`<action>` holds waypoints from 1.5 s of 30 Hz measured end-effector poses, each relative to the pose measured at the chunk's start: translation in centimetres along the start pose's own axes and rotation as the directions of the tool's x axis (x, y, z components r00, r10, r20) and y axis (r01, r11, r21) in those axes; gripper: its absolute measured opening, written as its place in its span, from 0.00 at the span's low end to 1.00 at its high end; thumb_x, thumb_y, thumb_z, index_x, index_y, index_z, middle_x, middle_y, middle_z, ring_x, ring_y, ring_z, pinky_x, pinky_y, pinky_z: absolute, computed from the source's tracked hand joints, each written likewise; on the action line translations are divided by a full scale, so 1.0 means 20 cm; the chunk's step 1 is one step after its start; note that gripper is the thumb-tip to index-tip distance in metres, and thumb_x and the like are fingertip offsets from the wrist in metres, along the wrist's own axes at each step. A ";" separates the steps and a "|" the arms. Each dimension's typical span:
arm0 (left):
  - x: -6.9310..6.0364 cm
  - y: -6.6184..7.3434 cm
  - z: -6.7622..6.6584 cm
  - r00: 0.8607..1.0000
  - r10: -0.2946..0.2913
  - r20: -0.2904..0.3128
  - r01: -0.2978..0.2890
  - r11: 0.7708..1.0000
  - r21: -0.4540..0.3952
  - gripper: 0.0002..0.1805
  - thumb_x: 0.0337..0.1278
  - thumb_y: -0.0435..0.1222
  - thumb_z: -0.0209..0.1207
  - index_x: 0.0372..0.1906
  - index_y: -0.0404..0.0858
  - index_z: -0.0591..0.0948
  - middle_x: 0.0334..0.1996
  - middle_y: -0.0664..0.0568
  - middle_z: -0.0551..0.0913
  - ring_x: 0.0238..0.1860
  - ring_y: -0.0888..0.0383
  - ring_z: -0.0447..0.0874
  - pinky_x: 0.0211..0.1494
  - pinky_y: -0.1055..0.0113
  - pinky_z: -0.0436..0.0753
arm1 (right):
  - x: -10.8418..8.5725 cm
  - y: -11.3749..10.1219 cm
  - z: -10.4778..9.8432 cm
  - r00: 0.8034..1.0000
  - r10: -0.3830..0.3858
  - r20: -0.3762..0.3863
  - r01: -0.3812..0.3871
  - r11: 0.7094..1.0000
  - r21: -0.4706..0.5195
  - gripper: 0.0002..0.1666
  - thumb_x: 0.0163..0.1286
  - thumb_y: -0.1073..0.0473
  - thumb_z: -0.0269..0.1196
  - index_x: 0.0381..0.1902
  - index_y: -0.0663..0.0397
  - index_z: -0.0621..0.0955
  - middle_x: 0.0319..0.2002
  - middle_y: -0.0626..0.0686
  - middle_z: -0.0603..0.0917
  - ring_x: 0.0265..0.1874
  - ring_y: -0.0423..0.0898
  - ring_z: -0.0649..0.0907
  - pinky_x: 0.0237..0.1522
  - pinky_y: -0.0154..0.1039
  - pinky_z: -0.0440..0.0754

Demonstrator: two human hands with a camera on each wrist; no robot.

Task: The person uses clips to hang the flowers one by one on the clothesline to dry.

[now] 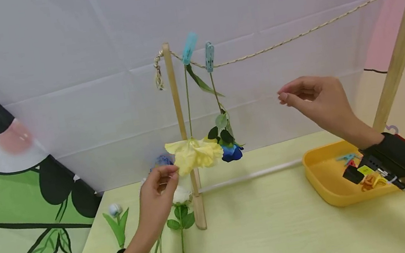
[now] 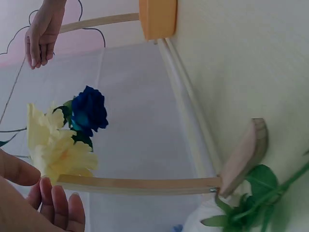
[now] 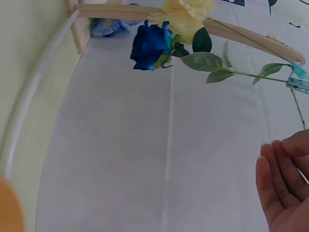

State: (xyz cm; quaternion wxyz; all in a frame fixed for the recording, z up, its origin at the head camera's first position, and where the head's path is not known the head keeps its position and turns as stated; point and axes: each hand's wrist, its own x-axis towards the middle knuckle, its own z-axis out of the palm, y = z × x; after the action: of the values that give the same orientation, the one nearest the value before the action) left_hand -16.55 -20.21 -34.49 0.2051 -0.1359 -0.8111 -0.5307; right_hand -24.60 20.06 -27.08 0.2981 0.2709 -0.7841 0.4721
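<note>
A yellow flower (image 1: 194, 153) hangs head-down by its stem from a light-blue clothespin (image 1: 189, 48) on a twisted rope (image 1: 306, 35). My left hand (image 1: 160, 197) pinches the lower left petal edge between thumb and fingertips. Beside it, a blue rose (image 1: 232, 152) hangs upside down from a second blue clothespin (image 1: 210, 56). My right hand (image 1: 320, 97) is raised in the air right of both flowers, its fingers loosely bent with nothing between them. In the right wrist view the blue rose (image 3: 150, 46) and its leaves show clear of that hand.
Wooden posts (image 1: 174, 91) hold the rope; a white rod (image 1: 252, 175) runs low behind. At right a yellow basin (image 1: 324, 189) contains clothespins and an orange item. A white flower (image 1: 181, 195), a pale tulip (image 1: 115, 210) and a blue flower (image 1: 161, 161) are at left.
</note>
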 end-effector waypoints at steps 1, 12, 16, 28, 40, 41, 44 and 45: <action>-0.03 -0.03 -0.01 1.000 -0.026 0.009 0.026 1.000 0.003 0.09 0.74 0.32 0.60 0.53 0.35 0.83 0.45 0.45 0.83 0.44 0.58 0.81 0.47 0.73 0.80 | -0.02 0.02 -0.01 1.000 0.004 0.014 -0.004 1.000 -0.030 0.09 0.69 0.69 0.68 0.45 0.56 0.90 0.38 0.55 0.90 0.35 0.37 0.88 0.37 0.22 0.82; -0.23 -0.30 -0.10 0.904 -0.285 0.318 0.228 0.952 0.205 0.04 0.72 0.34 0.61 0.45 0.39 0.85 0.39 0.50 0.87 0.41 0.52 0.86 0.40 0.67 0.84 | -0.23 0.27 -0.12 0.960 0.018 0.281 0.079 0.941 -0.329 0.09 0.68 0.65 0.71 0.41 0.45 0.90 0.34 0.42 0.89 0.31 0.37 0.86 0.34 0.24 0.80; -0.28 -0.36 -0.11 0.888 -0.261 0.379 0.170 0.952 0.256 0.03 0.72 0.33 0.61 0.44 0.39 0.85 0.39 0.49 0.87 0.40 0.52 0.86 0.39 0.67 0.85 | -0.31 0.38 -0.17 0.933 0.019 0.360 0.127 0.917 -0.378 0.10 0.65 0.67 0.72 0.39 0.45 0.89 0.32 0.39 0.88 0.30 0.36 0.85 0.34 0.27 0.83; -0.35 -0.43 -0.11 0.869 -0.002 0.494 -0.221 0.893 0.391 0.09 0.64 0.27 0.67 0.41 0.45 0.85 0.39 0.63 0.83 0.43 0.64 0.81 0.44 0.65 0.85 | -0.56 0.59 -0.29 0.741 0.296 0.602 0.032 0.881 -0.472 0.12 0.63 0.64 0.74 0.43 0.46 0.89 0.40 0.42 0.88 0.33 0.33 0.80 0.36 0.35 0.85; -0.36 -0.51 -0.13 0.768 0.195 0.610 -0.521 0.744 0.418 0.26 0.44 0.10 0.59 0.37 0.44 0.85 0.42 0.58 0.82 0.45 0.59 0.78 0.45 0.66 0.84 | -0.71 0.72 -0.33 0.720 0.215 0.659 0.140 0.886 -0.442 0.18 0.54 0.75 0.74 0.36 0.46 0.88 0.33 0.38 0.83 0.31 0.37 0.78 0.36 0.38 0.86; -0.36 -0.51 -0.13 0.767 0.187 0.614 -0.522 0.738 0.427 0.25 0.44 0.11 0.60 0.36 0.45 0.85 0.42 0.58 0.82 0.45 0.59 0.77 0.45 0.66 0.84 | -0.72 0.73 -0.33 0.729 0.185 0.659 0.163 0.888 -0.430 0.20 0.53 0.77 0.73 0.35 0.47 0.88 0.33 0.38 0.83 0.31 0.37 0.78 0.35 0.38 0.86; -0.36 -0.51 -0.13 0.763 0.179 0.622 -0.528 0.727 0.439 0.22 0.45 0.13 0.63 0.34 0.45 0.85 0.40 0.59 0.82 0.44 0.60 0.77 0.45 0.65 0.83 | -0.73 0.76 -0.33 0.748 0.112 0.654 0.204 0.899 -0.388 0.24 0.47 0.82 0.71 0.33 0.48 0.87 0.32 0.38 0.83 0.30 0.36 0.77 0.32 0.38 0.85; -0.36 -0.51 -0.13 0.759 0.187 0.624 -0.536 0.723 0.435 0.21 0.45 0.14 0.64 0.34 0.45 0.85 0.40 0.59 0.81 0.44 0.60 0.76 0.45 0.66 0.83 | -0.74 0.76 -0.33 0.749 0.098 0.655 0.209 0.903 -0.374 0.23 0.48 0.82 0.71 0.34 0.49 0.87 0.33 0.39 0.83 0.30 0.35 0.77 0.32 0.38 0.85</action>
State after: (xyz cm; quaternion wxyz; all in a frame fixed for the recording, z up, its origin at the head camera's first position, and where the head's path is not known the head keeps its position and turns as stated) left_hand -14.18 -26.72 -45.19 0.1044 -0.3711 -0.9124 -0.1374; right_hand -24.01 34.27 -44.13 0.0677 0.3720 -0.9128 0.1541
